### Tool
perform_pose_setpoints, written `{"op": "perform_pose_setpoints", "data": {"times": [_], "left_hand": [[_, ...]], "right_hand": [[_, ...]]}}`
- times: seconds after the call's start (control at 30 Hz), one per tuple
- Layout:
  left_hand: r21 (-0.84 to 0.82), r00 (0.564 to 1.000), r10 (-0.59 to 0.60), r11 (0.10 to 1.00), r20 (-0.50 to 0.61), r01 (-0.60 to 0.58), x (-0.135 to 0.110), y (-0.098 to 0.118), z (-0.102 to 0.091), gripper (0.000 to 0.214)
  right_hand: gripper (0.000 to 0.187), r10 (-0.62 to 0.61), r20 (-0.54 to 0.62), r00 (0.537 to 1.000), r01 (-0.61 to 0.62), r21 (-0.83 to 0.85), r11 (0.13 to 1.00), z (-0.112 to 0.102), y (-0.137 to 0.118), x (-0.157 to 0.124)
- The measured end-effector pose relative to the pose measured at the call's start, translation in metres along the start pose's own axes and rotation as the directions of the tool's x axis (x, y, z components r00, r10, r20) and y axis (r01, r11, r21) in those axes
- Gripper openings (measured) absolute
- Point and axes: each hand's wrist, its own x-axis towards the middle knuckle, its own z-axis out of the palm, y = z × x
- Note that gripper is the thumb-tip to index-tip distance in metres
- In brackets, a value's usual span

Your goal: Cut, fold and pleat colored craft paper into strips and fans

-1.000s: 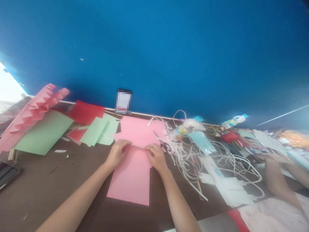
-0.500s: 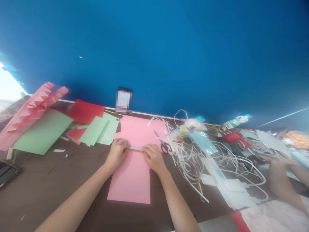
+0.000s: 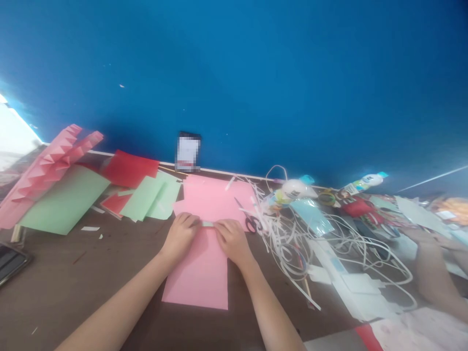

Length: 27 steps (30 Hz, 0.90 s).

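Note:
A pink sheet of paper (image 3: 199,280) lies in front of me, and its far edge is turned up in a narrow folded band, pale between my hands. My left hand (image 3: 183,235) pinches the left end of that band, fingers bent and pressed together. On the right end, my right hand (image 3: 232,239) grips the fold in the same way, its fingertips close to the left ones. More pink paper (image 3: 215,195) lies flat just beyond. Dark-handled scissors (image 3: 251,224) rest at its right side, close to my right hand. My fingers hide the fold's ends.
White cables and paper strips (image 3: 288,243) tangle on the right near a plastic bottle (image 3: 292,190). Green sheets (image 3: 142,197), a red sheet (image 3: 129,168) and pleated pink paper (image 3: 47,170) lie left. A phone (image 3: 12,263) sits far left. Another person's arm (image 3: 435,263) is at right.
My hands have drawn slightly closer together along the folded band, so less of it shows between them. The pink sheet stays in place. The other person's arm has shifted slightly right in view.

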Motion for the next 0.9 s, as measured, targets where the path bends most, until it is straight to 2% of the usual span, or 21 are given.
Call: {"op": "perform_pose_setpoints", "data": {"times": [0.27, 0.47, 0.53, 0.67, 0.73, 0.9], "left_hand": [[0.018, 0.998, -0.065, 0.998, 0.018, 0.065, 0.0, -0.004, 0.002, 0.036], [-0.036, 0.987, -0.158, 0.987, -0.024, 0.157, 0.0, -0.001, -0.004, 0.04], [-0.078, 0.983, -0.182, 0.981, -0.018, 0.18, 0.0, -0.002, -0.004, 0.041], [-0.293, 0.98, -0.199, 0.935, 0.03, 0.199, 0.002, -0.008, -0.002, 0.036], [-0.344, 0.977, -0.206, 0.915, 0.052, 0.211, 0.003, -0.01, 0.0, 0.034], [-0.239, 0.981, -0.188, 0.951, 0.055, 0.196, 0.003, -0.014, 0.003, 0.035]], "right_hand": [[0.028, 0.01, 0.0, 1.0, -0.01, -0.023, 1.0, 0.004, -0.016, 0.005], [0.031, 0.032, -0.027, 0.999, -0.034, -0.042, 0.999, 0.006, -0.018, 0.006], [0.031, 0.033, -0.052, 0.998, -0.035, -0.032, 0.999, 0.006, -0.017, 0.005], [0.028, 0.087, -0.118, 0.989, -0.085, 0.021, 0.996, 0.006, -0.01, 0.002], [0.026, 0.111, -0.13, 0.985, -0.107, 0.044, 0.993, 0.007, -0.006, 0.001], [0.023, 0.115, -0.101, 0.988, -0.111, 0.043, 0.993, 0.012, 0.001, 0.001]]}}
